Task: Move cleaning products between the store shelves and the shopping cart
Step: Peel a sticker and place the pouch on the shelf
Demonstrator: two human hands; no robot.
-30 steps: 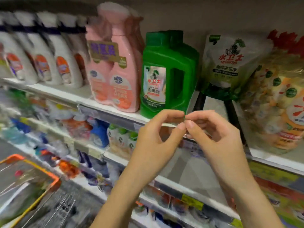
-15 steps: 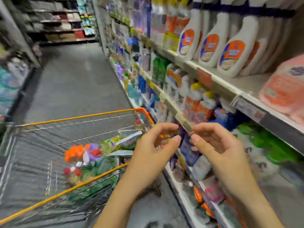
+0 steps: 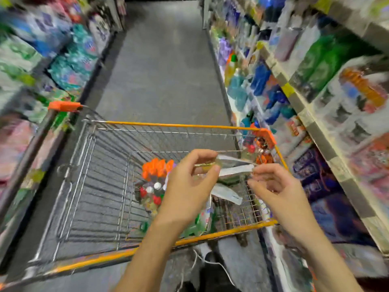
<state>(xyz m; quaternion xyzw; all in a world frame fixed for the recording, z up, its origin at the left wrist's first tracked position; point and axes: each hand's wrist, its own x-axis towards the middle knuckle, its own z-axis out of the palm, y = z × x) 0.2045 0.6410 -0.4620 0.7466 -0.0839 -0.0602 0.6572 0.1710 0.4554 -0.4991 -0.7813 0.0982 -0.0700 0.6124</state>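
– Cleaning products [image 3: 157,171], where do they lie now?
– In the shopping cart [image 3: 189,125], in its 3 o'clock half, just under the hands. I see orange caps, then red and white caps toward 6 o'clock, and a white pouch [image 3: 228,196] beside them at 3 o'clock.
– Which way do they point?
– The caps face up to the camera, so the bottles seem to stand upright. The pouch lies with its long axis from 10 to 4 o'clock. The cart's longer side runs about from 8 to 3 o'clock. A grey bar [image 3: 28,157] with an orange cap is at its 9 o'clock end.
– And the hands?
– The left hand [image 3: 189,190] and the right hand [image 3: 277,192] are both raised over the cart, fingers curled, thumb near forefinger. Whether they pinch something small I cannot tell, because the picture is blurred.
– What differs from half a second ago?
– Then the cart was at 8 o'clock and the shelves [image 3: 315,127] were close. Now the cart is central and the floor [image 3: 160,70] runs to 12 o'clock. The fingertips, almost touching before, are further apart.
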